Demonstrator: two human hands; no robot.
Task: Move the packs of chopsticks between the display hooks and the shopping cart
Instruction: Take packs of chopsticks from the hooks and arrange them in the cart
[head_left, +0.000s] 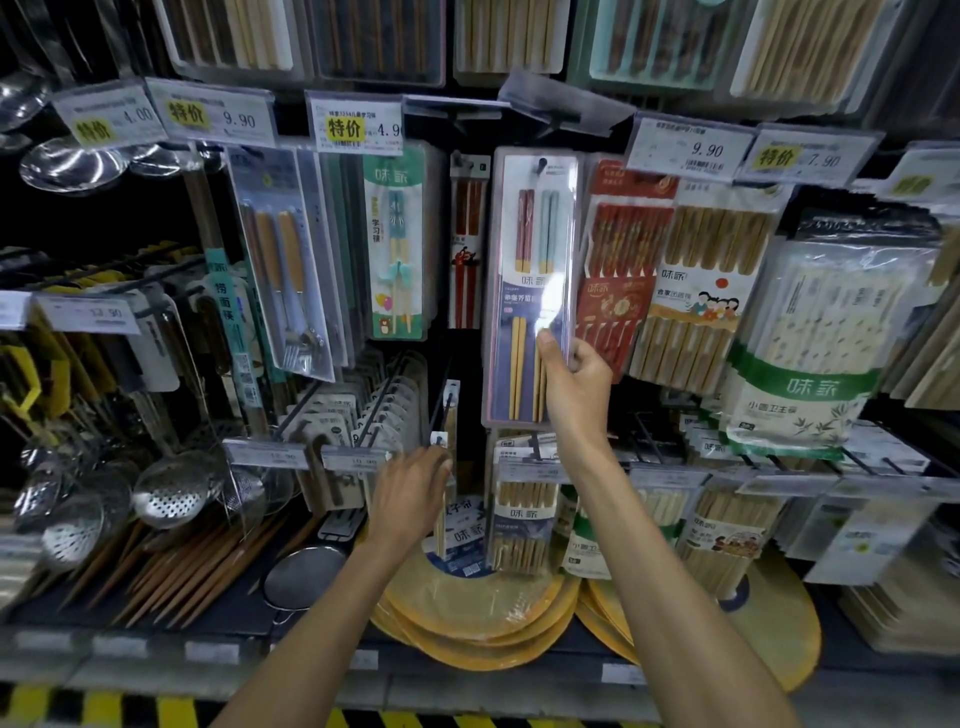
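Fingers (546, 347) of right hand (576, 387) pinching chopstick pack (530, 260) near its lower edge, left hand (410, 499) hold unclear

Top-row packs (374, 36) cut by upper edge. Right hand (574, 384) fingers hidden behind chopstick pack (530, 249). Left hand (410, 493) fingertips lost among lower hooks (445, 410), grip unclear.

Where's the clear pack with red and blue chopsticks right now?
Head view, centre of frame: the clear pack hangs at its hook, right hand pinching its lower edge, between a slim red pack and a red boxed set.
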